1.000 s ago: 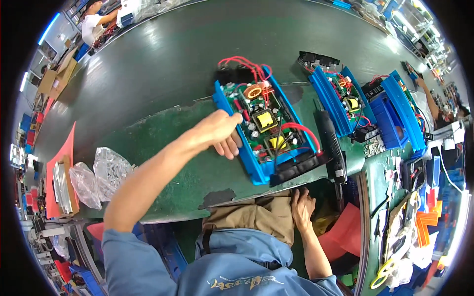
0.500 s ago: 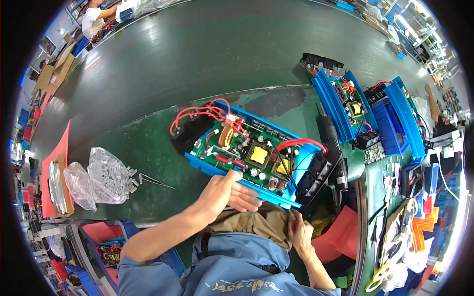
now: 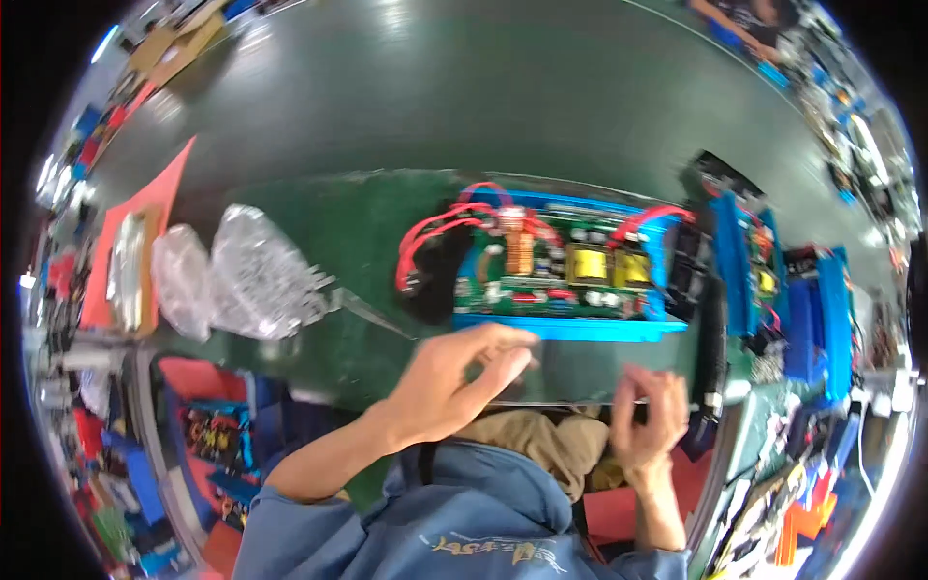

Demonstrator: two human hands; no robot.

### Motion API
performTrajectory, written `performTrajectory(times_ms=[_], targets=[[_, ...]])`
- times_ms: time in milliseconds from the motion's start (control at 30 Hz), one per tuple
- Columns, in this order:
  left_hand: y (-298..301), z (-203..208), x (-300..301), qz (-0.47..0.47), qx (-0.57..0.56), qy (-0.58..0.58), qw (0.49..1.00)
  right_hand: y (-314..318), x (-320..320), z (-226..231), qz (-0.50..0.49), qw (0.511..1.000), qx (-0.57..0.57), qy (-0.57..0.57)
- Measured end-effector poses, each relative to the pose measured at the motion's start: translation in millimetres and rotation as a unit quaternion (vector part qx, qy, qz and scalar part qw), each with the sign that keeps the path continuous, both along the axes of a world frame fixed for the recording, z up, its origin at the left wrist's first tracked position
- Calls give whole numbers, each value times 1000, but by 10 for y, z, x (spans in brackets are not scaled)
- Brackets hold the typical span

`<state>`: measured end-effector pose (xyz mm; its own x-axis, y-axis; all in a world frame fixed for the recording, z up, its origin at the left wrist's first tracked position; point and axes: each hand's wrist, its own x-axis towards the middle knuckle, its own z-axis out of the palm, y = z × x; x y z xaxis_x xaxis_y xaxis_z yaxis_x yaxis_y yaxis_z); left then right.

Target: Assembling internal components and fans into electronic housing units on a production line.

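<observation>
A green circuit board (image 3: 536,304) with yellow-wrapped transformers, a copper coil and red wires sits in an open blue metal housing (image 3: 604,332), lying flat on the bench. Black end pieces hang off both of its ends, the right one (image 3: 684,275) joined by thick red wires. My left hand (image 3: 449,382) is just below the housing's near edge, thumb and fingers apart, with nothing visible between them. Whether it touches the edge I cannot tell. Nearer to me and further right, my right hand (image 3: 652,416) is raised above the bench edge, its fingers smeared by motion.
Left of the housing lie tweezers (image 3: 372,314) and a clear plastic bag (image 3: 256,275) of small pale parts. A red sheet (image 3: 106,280) stands beyond. To the right are a black tool (image 3: 713,358), another blue housing (image 3: 735,266) with a board and a blue bin (image 3: 802,329).
The housing has turned from slanting to nearly level with the bench edge and lies farther from me. My left hand has come off its side. My right hand has risen from my lap. The view has shifted.
</observation>
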<state>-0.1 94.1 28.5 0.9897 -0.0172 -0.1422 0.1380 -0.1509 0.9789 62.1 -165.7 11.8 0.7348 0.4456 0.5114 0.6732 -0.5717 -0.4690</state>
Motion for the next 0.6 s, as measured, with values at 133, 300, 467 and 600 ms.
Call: performTrajectory(times_ms=[133,300,467,600], targets=[[759,-101,-393,215,503,-189,815,529,202,419,42,997,14,59],[1031,-405,-636,117,522,-178,826,1793,428,481,277,961,19,-8],[1231,-472,-663,-37,507,-249,824,2966,511,-69,418,902,-96,-43],[1300,-473,-908,-46,469,-304,828,3324,464,-232,419,898,-129,-21]])
